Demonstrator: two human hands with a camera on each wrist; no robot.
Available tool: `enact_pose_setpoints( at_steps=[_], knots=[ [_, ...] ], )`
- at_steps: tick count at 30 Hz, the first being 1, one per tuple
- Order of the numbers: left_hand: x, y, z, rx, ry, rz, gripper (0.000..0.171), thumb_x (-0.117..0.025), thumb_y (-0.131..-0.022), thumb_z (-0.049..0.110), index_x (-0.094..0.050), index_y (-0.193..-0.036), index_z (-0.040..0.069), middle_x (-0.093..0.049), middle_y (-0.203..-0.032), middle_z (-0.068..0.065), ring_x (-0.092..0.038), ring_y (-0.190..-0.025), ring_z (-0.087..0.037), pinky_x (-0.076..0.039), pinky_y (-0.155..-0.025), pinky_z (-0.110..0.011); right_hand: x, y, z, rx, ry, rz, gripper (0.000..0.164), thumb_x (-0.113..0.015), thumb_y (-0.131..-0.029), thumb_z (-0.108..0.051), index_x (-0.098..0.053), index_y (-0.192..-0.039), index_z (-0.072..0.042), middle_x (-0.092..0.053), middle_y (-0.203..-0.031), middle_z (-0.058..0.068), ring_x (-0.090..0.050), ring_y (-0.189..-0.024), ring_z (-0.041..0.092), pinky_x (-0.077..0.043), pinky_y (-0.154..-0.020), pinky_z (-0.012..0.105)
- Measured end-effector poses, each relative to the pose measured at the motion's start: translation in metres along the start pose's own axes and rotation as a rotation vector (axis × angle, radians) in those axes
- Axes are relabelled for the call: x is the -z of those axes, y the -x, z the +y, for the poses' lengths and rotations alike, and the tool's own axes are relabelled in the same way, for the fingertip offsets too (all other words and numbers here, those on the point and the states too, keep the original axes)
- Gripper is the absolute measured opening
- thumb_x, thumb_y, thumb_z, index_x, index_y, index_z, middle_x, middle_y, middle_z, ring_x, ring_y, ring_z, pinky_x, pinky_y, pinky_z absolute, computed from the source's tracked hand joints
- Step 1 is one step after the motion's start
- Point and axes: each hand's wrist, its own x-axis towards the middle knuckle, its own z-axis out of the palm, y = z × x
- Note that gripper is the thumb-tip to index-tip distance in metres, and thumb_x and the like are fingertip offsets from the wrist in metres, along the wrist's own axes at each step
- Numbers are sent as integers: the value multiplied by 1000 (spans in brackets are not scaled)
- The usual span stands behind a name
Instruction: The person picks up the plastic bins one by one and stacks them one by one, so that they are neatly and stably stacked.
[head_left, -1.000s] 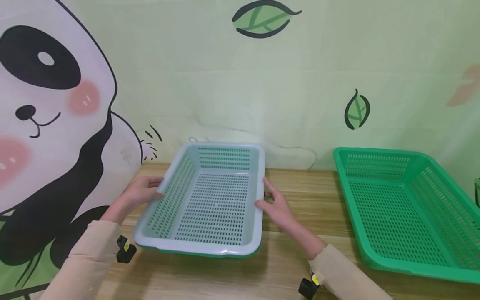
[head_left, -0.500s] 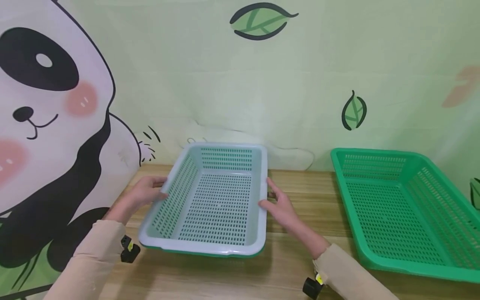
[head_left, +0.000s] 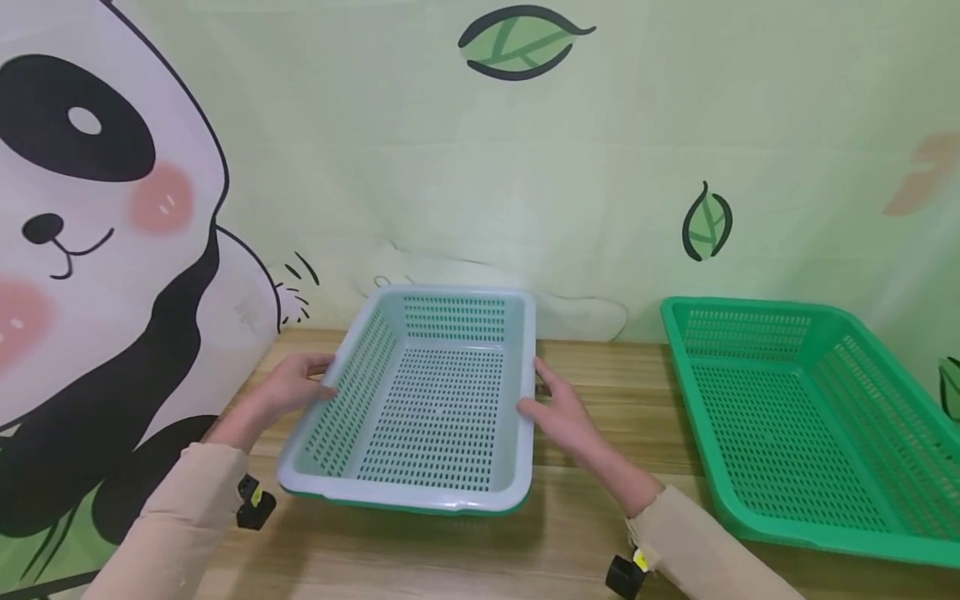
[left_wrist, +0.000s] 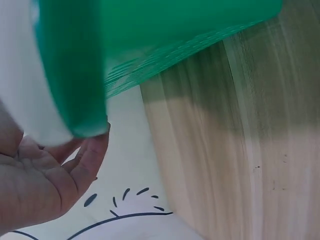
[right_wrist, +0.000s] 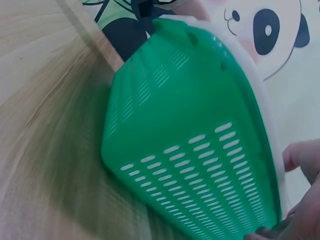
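The backdrop (head_left: 420, 192), pale green with a panda and leaves, fills the rear; compared with a second ago, it sits a touch further left in the head view. The wooden table (head_left: 420, 558) lies in front of it. On its right side is the all-green basket (head_left: 772, 433), well apart from both hands.

The two-tone basket (head_left: 442, 408), white inside and green outside, is left of that, over the table; I cannot tell whether it is one basket or two nested. The left wrist view shows its underside clear of the wood. Against the backdrop it has shifted slightly right in the last second, mostly in the first half, and has barely moved since.

The left hand (head_left: 292, 385) grips its left rim, partly open around it, thumb over the top and fingers bent beneath. The right hand (head_left: 561, 414) grips the right rim likewise, thumb on top, fingers outside. Both grips look unchanged. A small black camera (head_left: 255, 504) hangs at the left sleeve.
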Motion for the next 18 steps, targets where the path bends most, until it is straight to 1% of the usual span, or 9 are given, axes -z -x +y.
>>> enact_pose_setpoints(
  at_steps=[2,4,5,7,9,12,15,18],
  knots=[
    [-1,0,2,11,-7,-8,61,-50,-88,3,-19,-137,-14,-32,-134,-35,-61,-95,-33,-50,-81,-41,0,2,-5,-9,23,-5,74,-53,-79,-1,-19,-144,-5,-43,-129,25,-51,-107,35,-53,-74,36],
    [-1,1,7,38,-29,-5,65,-50,-88,5,-13,-138,-14,-27,-136,-36,-57,-100,-37,-48,-84,-44,1,4,-10,-34,56,-9,72,-54,-80,-2,-19,-143,-3,-38,-135,24,-50,-110,36,-51,-79,39],
    [-1,1,10,46,-56,3,66,-49,-88,7,-11,-138,-14,-26,-136,-37,-55,-102,-40,-47,-86,-46,2,5,-13,-47,70,-13,72,-55,-80,-3,-20,-143,-2,-37,-136,24,-49,-112,37,-50,-81,40],
    [0,1,19,52,-118,34,70,-50,-88,10,-8,-138,-14,-22,-136,-38,-47,-110,-46,-42,-90,-51,5,6,-19,-74,110,-20,71,-58,-81,-6,-23,-142,-1,-32,-140,22,-43,-118,37,-45,-89,46],
    [1,1,30,40,-170,71,72,-50,-87,11,-6,-138,-14,-19,-137,-38,-38,-117,-50,-36,-93,-56,9,8,-27,-103,153,-30,71,-60,-81,-10,-23,-142,0,-28,-143,22,-35,-125,38,-38,-95,50],
    [3,-1,47,3,-197,103,72,-49,-88,12,-6,-140,-12,-18,-140,-36,-30,-122,-50,-31,-96,-59,18,10,-38,-129,200,-44,73,-61,-82,-16,-23,-142,0,-25,-144,22,-25,-130,39,-31,-98,55],
    [0,-4,65,-20,-184,110,70,-49,-89,14,-7,-142,-8,-18,-142,-31,-30,-125,-47,-30,-98,-57,29,10,-46,-125,239,-46,75,-61,-83,-20,-20,-142,0,-22,-146,21,-23,-131,39,-30,-99,54],
    [-7,-9,82,-55,-168,123,69,-50,-89,15,-12,-142,-6,-21,-143,-28,-31,-126,-43,-31,-98,-54,39,11,-51,-84,263,-37,75,-61,-84,-20,-19,-143,0,-22,-145,21,-25,-130,40,-32,-99,54]
  ],
)
